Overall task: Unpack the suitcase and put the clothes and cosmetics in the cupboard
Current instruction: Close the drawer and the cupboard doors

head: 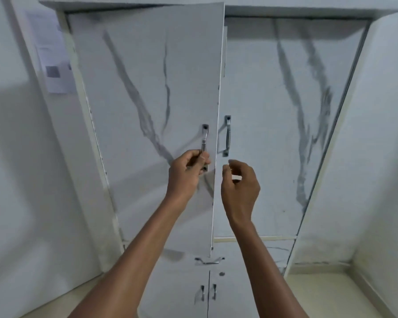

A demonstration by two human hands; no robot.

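Left grip (189, 167) clenches the left cupboard door's handle (204, 140), door (147, 111) ajar; right grip (238, 182) hovers released near the right door handle (227, 136).

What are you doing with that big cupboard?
A person is opening the cupboard. The left hand grips the metal handle of the left door, which stands slightly ajar. The right hand hovers with curled fingers just below the right door's handle and isn't touching it; that door looks shut. The small doors lower down are closed. No suitcase, clothes or cosmetics are in view.
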